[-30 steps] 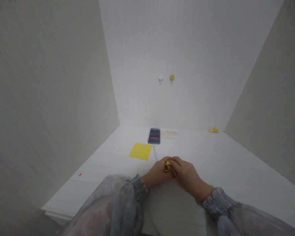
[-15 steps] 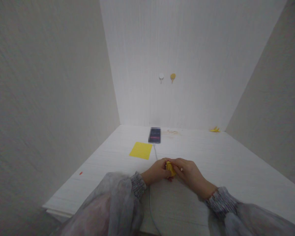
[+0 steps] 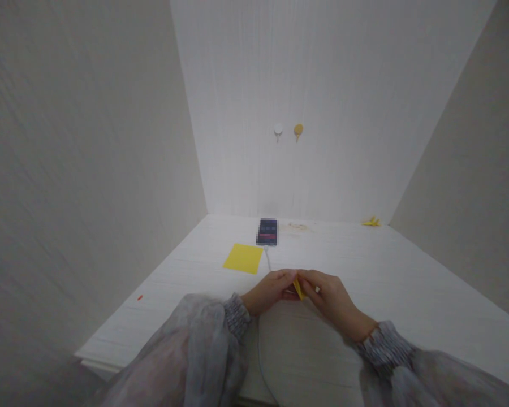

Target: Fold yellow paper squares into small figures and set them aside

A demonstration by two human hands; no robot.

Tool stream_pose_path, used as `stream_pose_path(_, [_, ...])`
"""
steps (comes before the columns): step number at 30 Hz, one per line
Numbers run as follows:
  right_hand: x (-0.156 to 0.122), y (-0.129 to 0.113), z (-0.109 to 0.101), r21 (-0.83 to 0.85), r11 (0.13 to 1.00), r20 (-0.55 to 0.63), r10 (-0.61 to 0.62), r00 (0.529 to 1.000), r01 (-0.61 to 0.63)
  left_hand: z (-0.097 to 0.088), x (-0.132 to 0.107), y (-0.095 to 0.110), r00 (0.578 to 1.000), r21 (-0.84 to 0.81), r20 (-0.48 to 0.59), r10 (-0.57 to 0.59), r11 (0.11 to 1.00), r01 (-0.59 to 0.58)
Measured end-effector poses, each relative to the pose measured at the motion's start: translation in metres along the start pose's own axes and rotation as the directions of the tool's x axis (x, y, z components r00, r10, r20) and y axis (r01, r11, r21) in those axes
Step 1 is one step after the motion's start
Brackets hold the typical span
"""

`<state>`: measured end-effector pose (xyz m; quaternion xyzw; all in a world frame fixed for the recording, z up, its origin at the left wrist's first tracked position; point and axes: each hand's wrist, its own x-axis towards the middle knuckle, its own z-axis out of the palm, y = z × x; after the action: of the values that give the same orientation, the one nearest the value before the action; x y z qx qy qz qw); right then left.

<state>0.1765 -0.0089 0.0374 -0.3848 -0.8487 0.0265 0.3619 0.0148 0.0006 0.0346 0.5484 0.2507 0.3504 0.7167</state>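
Note:
Between my two hands is a small piece of folded yellow paper point(image 3: 298, 289), seen as a narrow slanting strip. My left hand point(image 3: 272, 289) pinches it from the left, with fingers curled behind it. My right hand point(image 3: 328, 294) grips it from the right with thumb and fingertips. Both hands meet at the paper's upper end, low over the table, and hide part of it. A flat square sheet of yellow paper point(image 3: 243, 258) lies on the table beyond my left hand.
A phone point(image 3: 267, 232), blurred out, lies at the back of the white table point(image 3: 186, 265), its cable point(image 3: 259, 345) running under my left arm. A folded yellow paper shape point(image 3: 371, 221) is at the back right. Two hooks point(image 3: 298, 130) are on the wall. A red scrap point(image 3: 139, 297) lies left.
The folded yellow paper has turned, showing a narrower strip than before. My left hand's fingers have shifted round it, and both hands still hold it in nearly the same place.

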Motion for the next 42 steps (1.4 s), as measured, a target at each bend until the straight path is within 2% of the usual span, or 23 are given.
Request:
stream_pose_path(11, [0.003,-0.001,-0.004,0.133,0.99,-0.079,-0.042,0.996,0.053,0.001,0.0,0.002,0.999,0.169,0.009,-0.034,0.985,0.032])
stream_pose_path(15, [0.003,0.006,-0.005,0.254,0.964,-0.072,-0.055,0.996,0.072,0.0,0.0,0.002,0.999,0.222,0.014,-0.042,0.974,0.038])
stream_pose_path(21, [0.003,0.011,-0.003,0.35,0.935,-0.008,-0.053,0.999,0.052,-0.002,0.001,0.0,0.997,0.177,0.043,-0.065,0.983,0.056])
stream_pose_path(25, [0.004,0.007,-0.006,0.376,0.925,-0.02,-0.05,0.999,0.054,-0.003,0.003,-0.002,0.995,0.163,-0.025,-0.1,0.981,0.103])
stream_pose_path(28, [0.005,0.001,-0.011,0.378,0.924,-0.016,-0.057,0.998,0.059,-0.004,0.003,-0.003,0.995,0.142,-0.05,-0.084,0.986,0.09])
stream_pose_path(34, [0.007,-0.006,-0.01,0.292,0.951,0.018,0.103,0.995,-0.104,-0.002,0.002,-0.004,0.999,0.273,-0.046,0.024,0.962,-0.01])
stream_pose_path(39, [0.008,-0.005,-0.007,0.346,0.937,0.057,0.039,0.998,-0.057,0.001,0.001,-0.002,0.997,0.326,-0.063,0.05,0.945,-0.027])
stream_pose_path(42, [0.008,-0.004,-0.007,0.369,0.928,0.057,0.026,0.998,-0.045,0.002,0.001,-0.001,0.996,0.306,-0.091,0.02,0.952,0.009])
